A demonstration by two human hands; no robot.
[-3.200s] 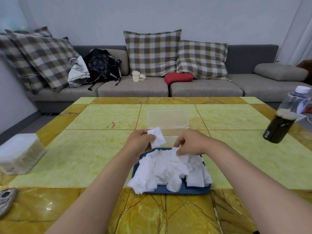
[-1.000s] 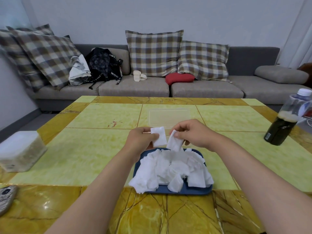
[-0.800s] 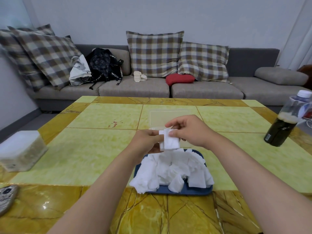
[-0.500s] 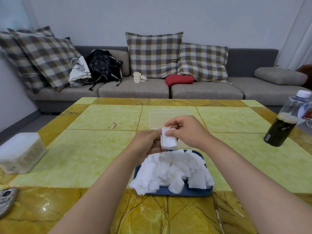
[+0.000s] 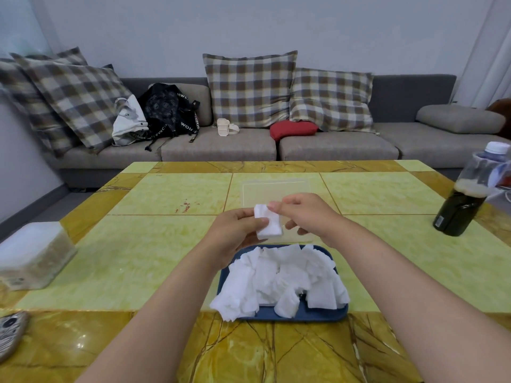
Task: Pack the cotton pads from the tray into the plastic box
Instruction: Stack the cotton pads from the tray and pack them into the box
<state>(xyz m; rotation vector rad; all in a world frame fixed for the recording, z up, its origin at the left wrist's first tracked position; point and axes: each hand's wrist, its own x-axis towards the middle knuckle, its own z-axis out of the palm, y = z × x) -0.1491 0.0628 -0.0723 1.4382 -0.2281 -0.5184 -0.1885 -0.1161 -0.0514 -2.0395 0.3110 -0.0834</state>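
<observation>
A blue tray (image 5: pixel 323 313) near the table's front holds a loose heap of white cotton pads (image 5: pixel 279 277). Just behind it lies the clear plastic box (image 5: pixel 276 189), open, partly hidden by my hands. My left hand (image 5: pixel 237 230) holds a small stack of cotton pads (image 5: pixel 267 221) above the tray's far edge. My right hand (image 5: pixel 304 214) is beside it, its fingertips pinching the stack's top edge.
A dark bottle with a white cap (image 5: pixel 467 197) stands at the right. A white tissue box (image 5: pixel 30 255) sits at the left edge, a phone (image 5: pixel 11 330) in front of it. A grey sofa (image 5: pixel 221 147) with cushions and bags runs behind the table.
My right hand lifted a pad from the tray and brought it onto the pad in my left hand. The two pads now sit together in my left hand.
</observation>
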